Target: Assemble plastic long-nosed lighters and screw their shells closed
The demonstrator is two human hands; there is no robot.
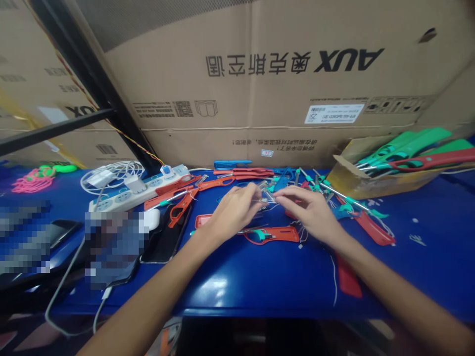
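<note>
My left hand [237,207] and my right hand [311,210] meet over the middle of the blue table, fingers pinched close together. Between them is a small, thin, metallic-looking piece, too blurred to name. Just below lies an orange half-shell of a long-nosed lighter [285,234], with a green part and a metal rod in it. Behind and beside my hands are several loose lighter parts: a row of orange shells [245,173], a blue shell [284,179] and metal tubes with green pieces [343,198]. A red lighter handle [374,228] rests right of my right hand.
A cardboard box [345,180] of green and red lighters stands at the right. At left are a power strip [122,198] with chargers, a black phone [163,242] and cables. Large cartons [260,104] wall the back. A red shell [348,277] lies near the front edge.
</note>
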